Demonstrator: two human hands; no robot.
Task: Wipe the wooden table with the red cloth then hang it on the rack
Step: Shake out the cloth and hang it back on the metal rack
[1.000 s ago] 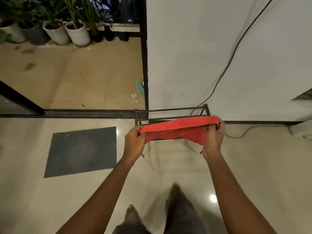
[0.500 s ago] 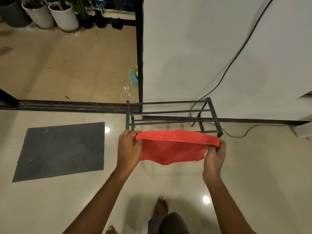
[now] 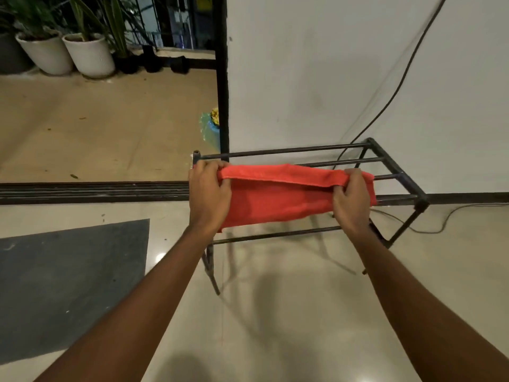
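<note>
The red cloth (image 3: 278, 195) is stretched flat between both hands over the top bars of a low black metal rack (image 3: 396, 172) that stands against the white wall. My left hand (image 3: 209, 194) grips the cloth's left end and my right hand (image 3: 351, 198) grips its right end. The cloth's upper edge is folded over, and its lower part hangs down in front of the rack's near bars. I cannot tell whether the cloth rests on a bar. The wooden table is not in view.
A black cable (image 3: 391, 97) runs down the wall and along the floor behind the rack. A dark grey mat (image 3: 68, 282) lies on the glossy floor to the left. A black door frame (image 3: 221, 78) and sliding track open onto a patio with white plant pots (image 3: 88, 55).
Both hands carried the red cloth forward and over the rack's top bars. The rack is now much closer, and the cloth covers its middle bars.
</note>
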